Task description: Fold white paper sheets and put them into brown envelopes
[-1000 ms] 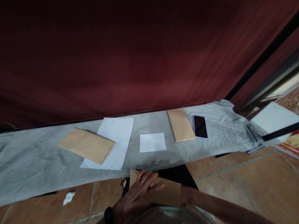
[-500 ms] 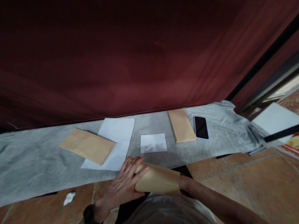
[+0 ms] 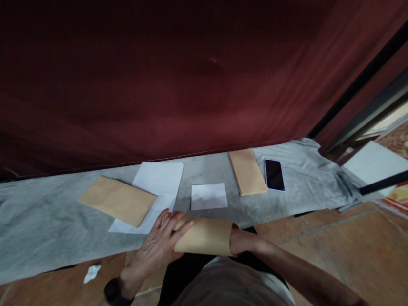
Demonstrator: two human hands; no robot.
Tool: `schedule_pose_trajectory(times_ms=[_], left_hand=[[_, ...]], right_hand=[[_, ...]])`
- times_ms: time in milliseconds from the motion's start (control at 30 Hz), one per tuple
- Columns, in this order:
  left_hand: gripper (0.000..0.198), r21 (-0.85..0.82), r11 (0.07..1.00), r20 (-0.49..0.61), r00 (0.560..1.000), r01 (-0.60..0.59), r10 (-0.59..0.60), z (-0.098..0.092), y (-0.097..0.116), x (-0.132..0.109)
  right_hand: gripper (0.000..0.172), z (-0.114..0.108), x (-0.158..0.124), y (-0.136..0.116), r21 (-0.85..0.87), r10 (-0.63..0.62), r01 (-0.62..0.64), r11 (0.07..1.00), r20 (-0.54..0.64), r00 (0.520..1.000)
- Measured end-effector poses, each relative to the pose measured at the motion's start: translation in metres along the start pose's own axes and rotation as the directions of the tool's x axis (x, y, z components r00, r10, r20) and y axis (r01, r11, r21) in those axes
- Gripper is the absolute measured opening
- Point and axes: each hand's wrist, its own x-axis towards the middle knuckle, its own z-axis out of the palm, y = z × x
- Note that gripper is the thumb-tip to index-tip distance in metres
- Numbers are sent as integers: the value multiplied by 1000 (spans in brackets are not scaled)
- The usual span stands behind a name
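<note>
A brown paper bag (image 3: pixel 205 236) lies sideways just above my lap. My left hand (image 3: pixel 162 236), with a black watch (image 3: pixel 117 294) on its wrist, is wrapped round the bag's left end. The right arm enters the bag's right end; only the base of my right hand (image 3: pixel 241 241) shows, and its fingers are hidden inside. Beyond the bag, a small white card (image 3: pixel 209 196) lies on the grey cloth (image 3: pixel 49 214). Another brown bag (image 3: pixel 117 199) rests partly over white sheets (image 3: pixel 160 175) to the left.
More brown bags (image 3: pixel 248 173) lie flat at the right, beside a phone (image 3: pixel 274 175). Behind the cloth hangs a dark red curtain (image 3: pixel 197 83). A crumpled white scrap (image 3: pixel 92 273) is on the tiled floor (image 3: pixel 373 251). A black pole (image 3: pixel 379 65) slants at the right.
Both hands and the held bag have shifted left. More of the right wrist shows at the bag's right end. The things on the cloth look unmoved.
</note>
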Motion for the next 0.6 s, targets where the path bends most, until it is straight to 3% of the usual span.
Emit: schedule_pose_trajectory(times_ms=[100, 133, 200, 267, 367, 467, 600], left_hand=[[89, 21, 998, -47, 997, 61, -60, 0, -23, -5], [91, 28, 996, -62, 994, 89, -87, 2, -32, -8], [95, 43, 987, -91, 985, 153, -149, 9, -48, -14], [101, 40, 976, -111, 972, 213, -207, 17, -60, -20], [106, 4, 966, -93, 962, 260, -258, 28, -72, -24], [108, -34, 962, -53, 960, 273, -274, 33, -79, -22], [108, -43, 964, -23, 964, 262, -263, 38, -82, -18]], right_hand=[[15, -16, 10, -16, -13, -56, 59, 998, 144, 988], [16, -22, 12, -19, 41, -82, 77, 996, 143, 986], [26, -32, 17, -17, 143, -97, 91, 986, 36, 995], [31, -36, 22, -4, 164, -63, 93, 982, -181, 981], [30, -33, 28, 22, 22, -41, 58, 998, -475, 879], [31, -27, 29, 35, -172, -110, 16, 985, -549, 829], [31, -20, 31, 20, -284, -204, 44, 958, -567, 798]])
